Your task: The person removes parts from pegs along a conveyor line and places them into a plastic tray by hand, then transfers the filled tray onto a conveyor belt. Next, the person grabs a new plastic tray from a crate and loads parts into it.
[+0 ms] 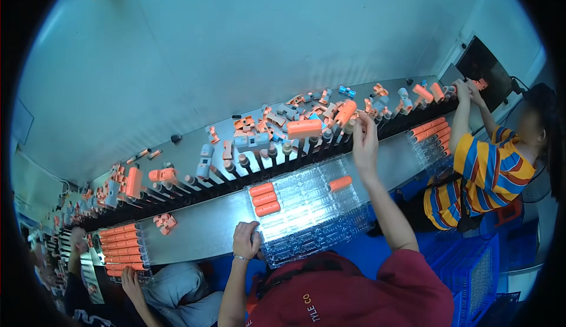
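Observation:
My right hand reaches up to the row of posts. Its fingers are closed at the right end of a tilted orange plastic shell on a post. Lower left, my left hand is bent at the left edge of a clear plastic tray; its fingertips are partly hidden. Three orange shells lie stacked side by side at the tray's left, and a single orange shell lies toward its right. Another orange shell sits across the posts left of my right hand.
Loose orange and grey plastic parts are heaped behind the dark posts. Co-workers sit on both sides: a striped-sleeved person at right, and a person's hand beside a filled tray at left. Blue crates stand lower right.

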